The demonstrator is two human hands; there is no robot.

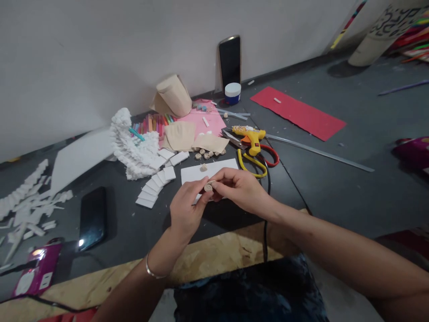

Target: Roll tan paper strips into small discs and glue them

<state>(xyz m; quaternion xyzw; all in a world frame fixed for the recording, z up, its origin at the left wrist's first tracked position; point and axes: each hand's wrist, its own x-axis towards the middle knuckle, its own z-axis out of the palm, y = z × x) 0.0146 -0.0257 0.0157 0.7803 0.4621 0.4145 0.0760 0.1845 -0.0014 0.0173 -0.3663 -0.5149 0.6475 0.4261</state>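
Note:
Between the fingertips of both hands is a small beige paper coil (208, 188), its spiral end facing me. My left hand (187, 203) pinches it from the left, and my right hand (239, 188) closes on it from the right. Both hands are just above a white sheet of paper (189, 174), which they partly cover. Another beige piece (203, 167) rests on that sheet. Behind it lie several finished-looking beige coils (207, 155) beside torn beige paper (211, 143).
A yellow glue gun (250, 135) lies by scissors (251, 165) with red and yellow handles. White paper squares (150, 188) fan out on the left, near a phone (93, 218). A red paper strip (298, 112), a glue stick (318, 152) and a lidded jar (232, 94) are farther back.

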